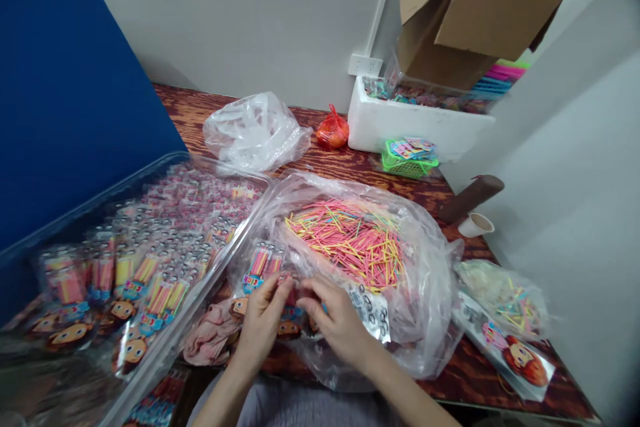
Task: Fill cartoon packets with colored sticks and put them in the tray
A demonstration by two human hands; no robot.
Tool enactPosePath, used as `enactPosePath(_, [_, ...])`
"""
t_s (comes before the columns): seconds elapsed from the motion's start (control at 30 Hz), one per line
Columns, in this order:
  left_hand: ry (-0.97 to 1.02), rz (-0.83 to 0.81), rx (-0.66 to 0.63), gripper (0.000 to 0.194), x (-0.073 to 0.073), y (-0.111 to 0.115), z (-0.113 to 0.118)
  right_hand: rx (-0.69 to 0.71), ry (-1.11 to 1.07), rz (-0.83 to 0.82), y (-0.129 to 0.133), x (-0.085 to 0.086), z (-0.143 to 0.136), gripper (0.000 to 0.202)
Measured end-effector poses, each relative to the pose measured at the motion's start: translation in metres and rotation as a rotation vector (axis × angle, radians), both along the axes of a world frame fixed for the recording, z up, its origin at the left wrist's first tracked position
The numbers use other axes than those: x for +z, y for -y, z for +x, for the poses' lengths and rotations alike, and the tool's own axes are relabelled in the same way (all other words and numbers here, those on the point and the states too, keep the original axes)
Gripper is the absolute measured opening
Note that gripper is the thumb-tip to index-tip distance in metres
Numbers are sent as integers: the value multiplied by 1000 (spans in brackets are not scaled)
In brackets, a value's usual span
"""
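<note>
Side by side at the near edge of the table, my left hand (266,310) and my right hand (330,312) pinch something small between thumbs and fingertips, too small to name. Beneath and beside them lie printed cartoon packets (260,268) with coloured sticks inside. Just beyond the hands, a large clear plastic bag (430,280) lies open around a heap of pink and yellow sticks (350,240). A silver sheet with dark rings (373,313) rests on the bag, right of my right hand.
At left stands a clear bin (240,240) of filled packets. Behind are a crumpled plastic bag (257,133), red bag (333,130), green basket (407,163) and white foam box (415,120). A paper cup (476,225), smaller stick bag (505,297) and cartoon packet (523,357) lie right.
</note>
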State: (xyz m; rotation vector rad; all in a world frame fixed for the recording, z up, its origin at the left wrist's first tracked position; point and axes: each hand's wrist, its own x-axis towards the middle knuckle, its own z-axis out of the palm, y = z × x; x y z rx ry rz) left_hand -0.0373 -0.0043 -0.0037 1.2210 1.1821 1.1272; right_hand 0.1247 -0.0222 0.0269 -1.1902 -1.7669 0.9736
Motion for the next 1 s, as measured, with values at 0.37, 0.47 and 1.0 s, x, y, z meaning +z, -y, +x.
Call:
enactPosePath(0.37, [-519,298,284,28,-22,-43,-25,-201,946,83,-112,-48,86,23])
enactPosePath(0.47, [-786,436,362,23,-39,-53,-22,-99,1063,124,-124,-53,79,28])
enactPosePath(1.0, [-923,559,261,54,-36,-10,-11,-40,1243,131,-120,-54,71,29])
